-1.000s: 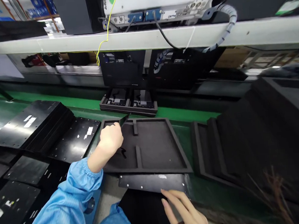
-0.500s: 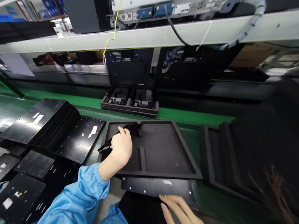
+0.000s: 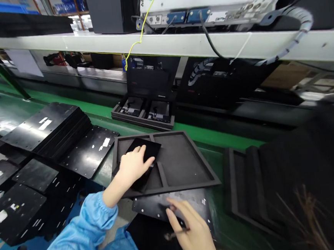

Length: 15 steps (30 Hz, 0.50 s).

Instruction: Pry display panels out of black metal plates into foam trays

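A black foam tray (image 3: 184,166) with two compartments lies on the green belt in front of me. My left hand (image 3: 132,167) rests flat, fingers spread, on a small black plate (image 3: 144,150) lying in the tray's left compartment. My right hand (image 3: 193,234) is lower, fingers stretched onto a black metal plate (image 3: 161,205) with small holes at the tray's near edge. A thin dark stick (image 3: 175,233) sits tucked against that hand.
Stacks of black metal plates (image 3: 48,128) cover the left side. More black foam trays (image 3: 246,180) are piled at the right. A smaller tray with parts (image 3: 144,113) sits behind, under a white shelf (image 3: 178,43) carrying a cabled box.
My left hand brought the small black plate down from an upright tilt and laid it flat in the left compartment. My right hand slid forward onto the metal plate.
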Tool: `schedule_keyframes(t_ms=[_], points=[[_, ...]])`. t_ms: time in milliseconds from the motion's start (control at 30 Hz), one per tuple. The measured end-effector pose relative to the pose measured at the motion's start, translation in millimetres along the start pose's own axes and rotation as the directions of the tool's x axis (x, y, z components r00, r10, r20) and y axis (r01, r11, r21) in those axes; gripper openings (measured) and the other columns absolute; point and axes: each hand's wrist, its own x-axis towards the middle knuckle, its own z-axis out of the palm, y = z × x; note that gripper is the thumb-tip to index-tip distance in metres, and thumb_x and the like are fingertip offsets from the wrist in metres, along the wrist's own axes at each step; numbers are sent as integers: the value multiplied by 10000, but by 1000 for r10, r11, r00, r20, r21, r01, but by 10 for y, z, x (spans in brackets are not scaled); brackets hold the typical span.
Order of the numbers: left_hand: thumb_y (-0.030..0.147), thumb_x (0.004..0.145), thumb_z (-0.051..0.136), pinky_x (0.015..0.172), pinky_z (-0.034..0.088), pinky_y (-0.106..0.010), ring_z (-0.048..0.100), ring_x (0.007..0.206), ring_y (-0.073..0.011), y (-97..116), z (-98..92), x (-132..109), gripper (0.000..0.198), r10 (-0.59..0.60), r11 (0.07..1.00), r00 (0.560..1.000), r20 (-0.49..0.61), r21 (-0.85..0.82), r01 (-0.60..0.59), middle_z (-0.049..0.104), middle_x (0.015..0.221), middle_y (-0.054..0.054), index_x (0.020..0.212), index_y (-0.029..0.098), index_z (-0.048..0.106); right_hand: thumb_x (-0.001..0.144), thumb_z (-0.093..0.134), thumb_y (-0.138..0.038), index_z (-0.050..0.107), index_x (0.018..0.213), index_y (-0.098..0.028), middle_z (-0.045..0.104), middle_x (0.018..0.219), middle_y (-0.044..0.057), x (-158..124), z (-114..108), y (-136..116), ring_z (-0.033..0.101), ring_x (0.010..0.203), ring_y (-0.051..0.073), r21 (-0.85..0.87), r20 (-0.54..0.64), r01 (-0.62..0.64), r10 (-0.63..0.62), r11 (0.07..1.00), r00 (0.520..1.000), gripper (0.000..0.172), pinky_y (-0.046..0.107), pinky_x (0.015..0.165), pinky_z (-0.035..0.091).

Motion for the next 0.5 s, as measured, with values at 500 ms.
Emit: schedule_keyframes(t_ms=[500], points=[[667,1117,419,1379,297,-569,406,1656,-320,-1256,1003,-703,772,-367,662,929,-45,-714,226,466,1757,-142,1742,215,385,972,647,-633,554,799,-251,650,758,-7,1508,419,-159,564,738,184,-97,363,-247,266,964,893,430,301,675,321]])
